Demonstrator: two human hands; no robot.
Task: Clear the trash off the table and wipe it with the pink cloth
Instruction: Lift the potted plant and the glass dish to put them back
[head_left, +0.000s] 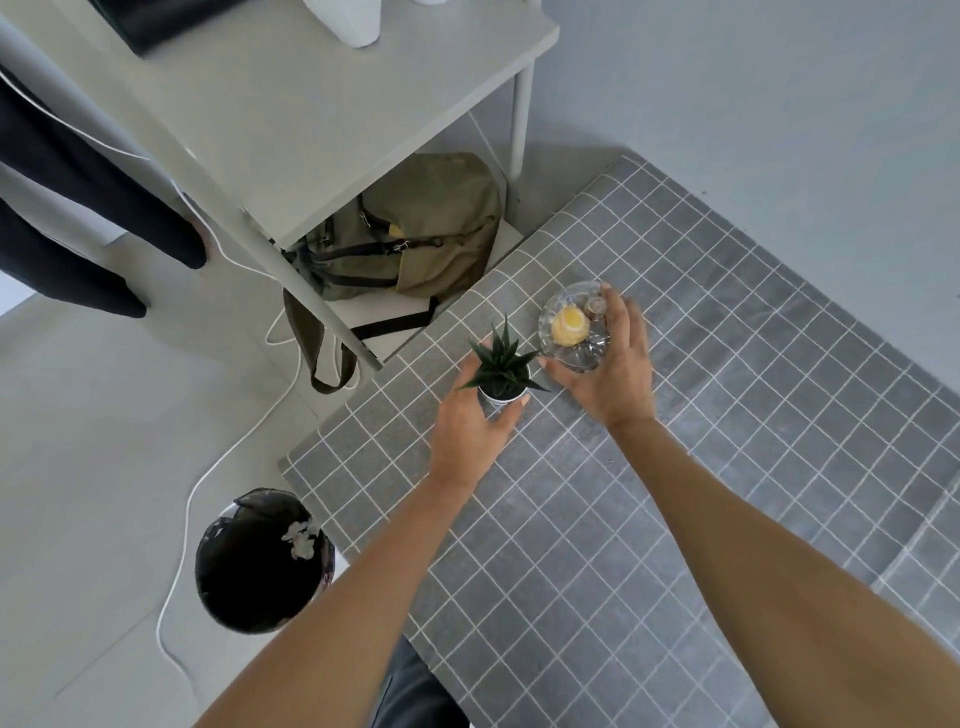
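The table (727, 415) is covered by a grey cloth with a white grid. Near its far left corner my left hand (467, 431) wraps around a small white pot holding a spiky green plant (501, 366). Just to the right, my right hand (613, 364) grips a clear glass bowl (569, 325) with a yellow piece and small items inside; the bowl looks slightly blurred. A black-lined trash bin (260, 561) stands on the floor left of the table, with crumpled white paper in it. No pink cloth is visible.
A grey shelf unit (311, 130) stands beyond the table's left corner, with an olive backpack (415, 228) under it. A white cable (187, 519) trails across the floor. Another person's dark trouser legs (78, 208) are at far left.
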